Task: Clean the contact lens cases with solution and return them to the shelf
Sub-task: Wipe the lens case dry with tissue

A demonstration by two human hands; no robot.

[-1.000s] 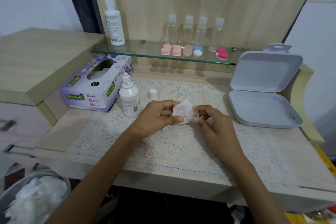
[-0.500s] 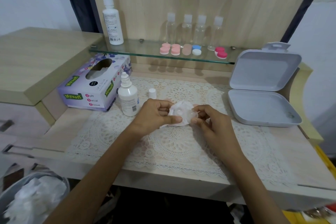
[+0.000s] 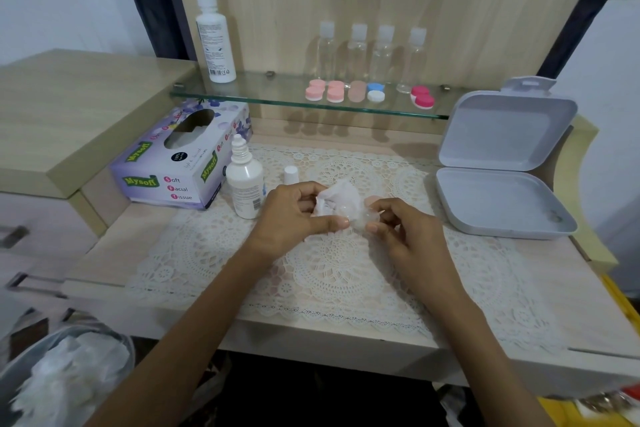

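My left hand [image 3: 298, 215] pinches a crumpled white tissue [image 3: 337, 199] against a clear contact lens case [image 3: 362, 217] above the lace mat. My right hand [image 3: 401, 232] pinches the case's right end between thumb and fingers. A pinkish cap [image 3: 372, 199] shows just behind the case. An uncapped white solution bottle [image 3: 244, 184] stands left of my hands, its small white cap [image 3: 291, 174] beside it. On the glass shelf [image 3: 277, 99] sit several lens cases: pink [image 3: 325, 91], beige [image 3: 356, 91], blue and white [image 3: 376, 91], and red [image 3: 422, 97].
A tissue box [image 3: 173, 166] lies at the left. An open grey hinged box [image 3: 502, 198] sits at the right. A tall white bottle [image 3: 213, 42] and several clear small bottles [image 3: 370, 48] stand on the shelf. A bin with used tissues [image 3: 65, 378] is at lower left.
Both hands stay over the mat; the tissue has shifted and bunched over the case as my left hand works it, while my right hand keeps its pinch.
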